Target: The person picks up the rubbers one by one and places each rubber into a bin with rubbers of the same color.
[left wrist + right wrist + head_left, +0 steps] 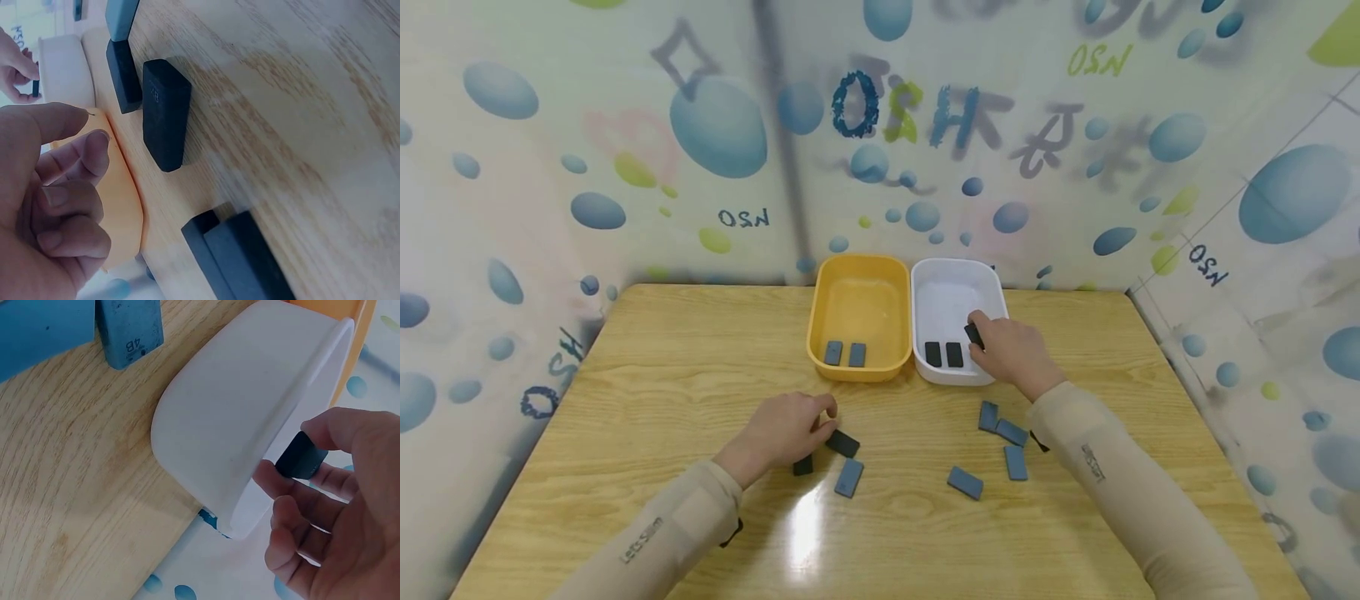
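My right hand [1015, 352] pinches a black eraser [302, 456] between thumb and fingers, over the right side of the white tub [957, 377]. Inside that tub, two black erasers [933, 354] lie side by side. Loosely bent and holding nothing, my left hand [782, 427] hovers over the table near a black eraser [843, 443]. Another black eraser [802, 466] is partly hidden beneath it in the head view. A blue eraser [849, 478] lies just in front. In the yellow tub [868, 308] are two blue erasers [857, 355].
Several loose blue erasers [1016, 463] are scattered on the wooden table [700, 342] below my right forearm. The tubs stand side by side at the back edge, against a patterned curtain [820, 183]. One blue eraser [131, 337] bears a 4B mark.
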### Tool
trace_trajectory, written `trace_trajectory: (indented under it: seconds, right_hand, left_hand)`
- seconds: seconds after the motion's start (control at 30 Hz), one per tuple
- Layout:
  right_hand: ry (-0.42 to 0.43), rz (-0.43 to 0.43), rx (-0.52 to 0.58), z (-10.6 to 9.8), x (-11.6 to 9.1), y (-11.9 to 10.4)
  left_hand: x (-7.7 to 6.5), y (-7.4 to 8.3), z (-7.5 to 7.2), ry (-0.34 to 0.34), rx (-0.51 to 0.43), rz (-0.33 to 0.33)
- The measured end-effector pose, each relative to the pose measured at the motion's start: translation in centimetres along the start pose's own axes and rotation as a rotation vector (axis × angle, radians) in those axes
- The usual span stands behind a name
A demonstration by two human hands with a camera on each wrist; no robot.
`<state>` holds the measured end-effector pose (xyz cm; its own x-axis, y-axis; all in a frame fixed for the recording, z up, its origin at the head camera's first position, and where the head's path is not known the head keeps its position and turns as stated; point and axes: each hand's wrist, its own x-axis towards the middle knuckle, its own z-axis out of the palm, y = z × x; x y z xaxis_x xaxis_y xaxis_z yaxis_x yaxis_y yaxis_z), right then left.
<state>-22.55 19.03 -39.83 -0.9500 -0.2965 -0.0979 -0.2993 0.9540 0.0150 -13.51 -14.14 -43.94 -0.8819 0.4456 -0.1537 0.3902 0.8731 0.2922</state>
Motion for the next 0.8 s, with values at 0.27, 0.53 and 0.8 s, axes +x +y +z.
trace_trajectory:
  seconds: [0.27, 0.53, 0.8]
  right_hand:
    - [0.003, 0.011, 0.006, 0.1, 0.7, -0.1]
    - [-0.104, 0.036, 0.001, 0.7, 1.4, -0.1]
    - [-0.204, 0.068, -0.01, 1.1, 1.8, -0.3]
  left_hand:
    - [-0.2, -0.1, -0.1, 0.015, -0.006, 0.003]
    - [-0.3, -0.2, 0.0, 0.035, 0.005, 0.012]
    - [-0.2, -0.3, 0.3, 0.029, 0.004, -0.003]
